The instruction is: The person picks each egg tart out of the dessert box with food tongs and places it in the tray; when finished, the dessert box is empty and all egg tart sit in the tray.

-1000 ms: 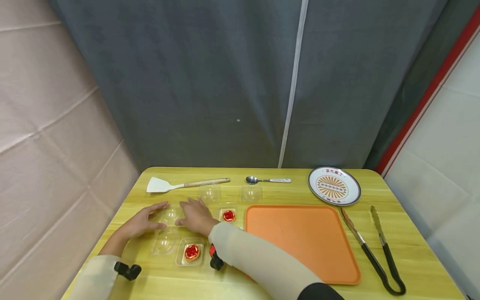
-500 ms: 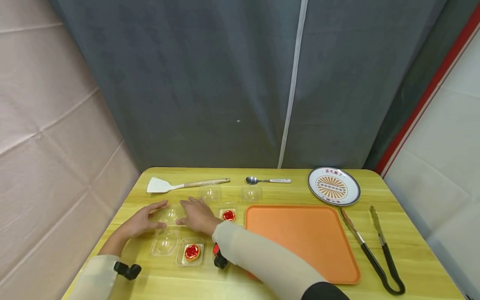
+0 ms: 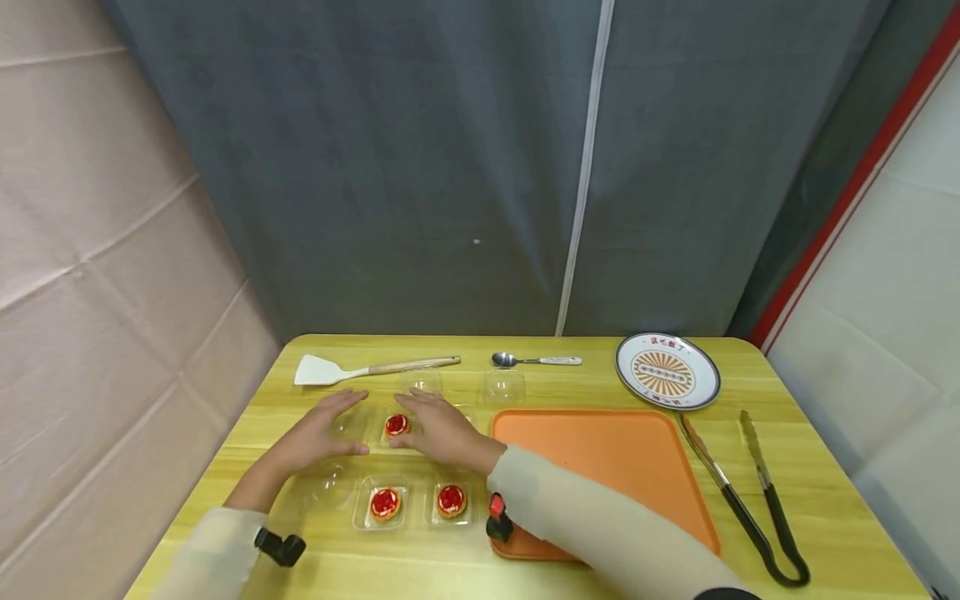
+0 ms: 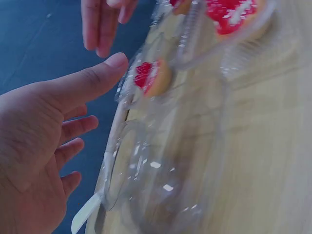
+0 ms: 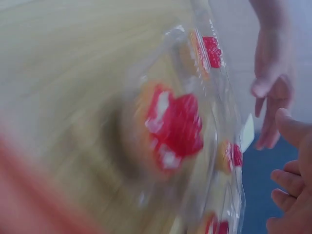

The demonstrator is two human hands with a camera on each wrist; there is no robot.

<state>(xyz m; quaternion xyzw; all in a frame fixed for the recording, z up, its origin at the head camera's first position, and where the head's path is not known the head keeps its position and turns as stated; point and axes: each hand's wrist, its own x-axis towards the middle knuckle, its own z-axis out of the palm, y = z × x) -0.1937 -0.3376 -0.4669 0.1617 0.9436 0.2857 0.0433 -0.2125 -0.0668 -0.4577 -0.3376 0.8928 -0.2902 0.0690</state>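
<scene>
With the far tart [image 3: 397, 426] as the clock's centre, it is sitting in its clear container [image 3: 385, 439] while the left hand [image 3: 318, 429] is hovering at nine and the right hand [image 3: 442, 425] at three, both loosely spread and apparently grasping nothing; a careless sideways brush could be shifting that thin-looking plastic and smearing the red topping [image 4: 143, 74]. A second tart [image 3: 385, 503] and a third tart [image 3: 452, 501] are resting in clear trays [image 3: 362, 512] at six and five o'clock, a fourth tart [image 5: 214, 225] is showing at five in the right wrist view, and clear domes [image 3: 502, 386] at eight, one and two are holding no tarts.
</scene>
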